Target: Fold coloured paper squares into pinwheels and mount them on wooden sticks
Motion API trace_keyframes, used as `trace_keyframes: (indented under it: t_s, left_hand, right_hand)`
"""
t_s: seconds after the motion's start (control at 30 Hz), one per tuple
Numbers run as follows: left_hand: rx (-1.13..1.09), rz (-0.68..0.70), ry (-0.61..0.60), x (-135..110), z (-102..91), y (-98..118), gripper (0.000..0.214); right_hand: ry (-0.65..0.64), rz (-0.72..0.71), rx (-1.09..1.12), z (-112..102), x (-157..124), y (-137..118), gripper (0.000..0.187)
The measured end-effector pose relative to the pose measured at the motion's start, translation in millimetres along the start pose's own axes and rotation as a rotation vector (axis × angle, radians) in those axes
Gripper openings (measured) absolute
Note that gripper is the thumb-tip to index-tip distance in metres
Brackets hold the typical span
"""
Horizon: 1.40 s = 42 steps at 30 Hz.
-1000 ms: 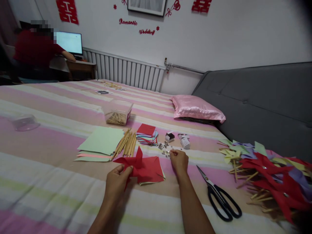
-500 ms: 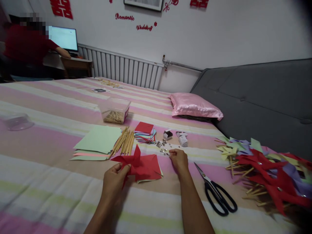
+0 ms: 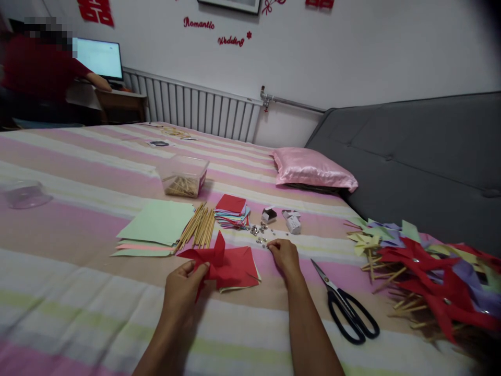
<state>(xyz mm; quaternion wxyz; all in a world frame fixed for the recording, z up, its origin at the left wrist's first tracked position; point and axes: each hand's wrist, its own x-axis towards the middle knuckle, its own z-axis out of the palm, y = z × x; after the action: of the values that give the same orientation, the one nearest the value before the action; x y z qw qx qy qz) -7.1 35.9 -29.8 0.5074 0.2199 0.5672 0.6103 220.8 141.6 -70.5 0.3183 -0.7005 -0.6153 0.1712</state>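
My left hand (image 3: 183, 284) pinches a red paper pinwheel (image 3: 215, 258) between thumb and fingers, its blades folded in and one point standing up. Behind it lies a small stack of red paper squares (image 3: 240, 266) with pale sheets underneath. My right hand (image 3: 285, 256) rests on the bedspread, thumb and fingertips drawn together at the edge of a scatter of small silver thumbtacks (image 3: 255, 230). Whatever is between those fingertips is too small to make out. Black-handled scissors (image 3: 346, 305) lie right of my right forearm, blades partly apart.
Green sheets (image 3: 156, 222), wooden sticks (image 3: 201, 224), a coloured paper stack (image 3: 231, 204) and small opened boxes (image 3: 292, 223) lie ahead. A clear tub (image 3: 183, 172) holds more sticks. Finished pinwheels (image 3: 426, 271) pile up at right. A pink pillow (image 3: 313, 169) and a seated person (image 3: 39, 68) are farther off.
My right hand has shifted slightly left along the thumbtacks, fingertips still together. My left hand keeps the pinwheel in nearly the same place. The whole view has moved a little.
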Motion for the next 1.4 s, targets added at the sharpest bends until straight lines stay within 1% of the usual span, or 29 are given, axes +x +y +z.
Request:
trace_keyframes:
  t_s: [0.17,0.37,0.57,0.7,0.87,1.0,1.1,1.17,1.23,1.3,1.33,1.37,1.4]
  left_hand:
    - [-0.011,-0.018,-0.004,-1.8,1.1,1.1,0.017]
    - [0.007,0.005,0.011,-4.0,3.4,5.6,0.013]
    - [0.016,0.000,0.017,-4.2,3.3,6.9,0.014]
    - [0.006,0.003,-0.001,-2.9,2.7,5.6,0.016]
    - [-0.041,-0.020,0.003,-5.1,3.8,3.3,0.015]
    - [-0.061,0.005,-0.023,-5.7,2.5,0.9,0.016]
    - [-0.093,0.018,-0.016,-6.5,2.4,1.1,0.018]
    - [-0.123,0.017,-0.006,-7.4,3.2,1.2,0.021]
    - [-0.158,0.019,-0.011,-8.0,4.2,0.1,0.024]
    - [-0.196,0.029,-0.038,-7.9,5.0,-2.5,0.025]
    - [-0.217,0.036,-0.053,-7.6,5.2,-4.1,0.024]
    - [-0.235,0.043,-0.065,-7.2,5.3,-5.7,0.023]
    - [-0.245,0.049,-0.071,-6.8,5.3,-7.1,0.022]
  right_hand:
    - [0.024,0.038,-0.037,-0.3,1.7,-2.8,0.019]
    - [0.073,0.110,-0.084,1.8,3.1,-2.6,0.020]
    - [0.032,0.089,-0.063,-5.1,1.1,-1.7,0.025]
    - [0.000,0.078,-0.056,-6.1,-1.5,-3.6,0.022]
    - [0.012,0.097,-0.058,-3.3,-7.8,-6.5,0.014]
    - [0.033,0.096,-0.002,-7.5,-9.6,-8.5,0.013]
    - [0.038,0.040,0.123,-14.5,-11.7,-20.0,0.012]
    - [-0.010,-0.033,0.245,-18.6,-19.0,-35.4,0.015]
    - [-0.112,-0.118,0.401,-20.1,-32.9,-55.1,0.018]
    - [-0.295,-0.206,0.740,-17.7,-51.3,-74.8,0.016]
    - [-0.399,-0.242,0.833,-15.2,-60.6,-83.4,0.013]
    - [-0.485,-0.268,0.873,-11.9,-69.1,-90.5,0.011]
    - [-0.530,-0.305,0.882,-8.4,-76.2,-96.1,0.008]
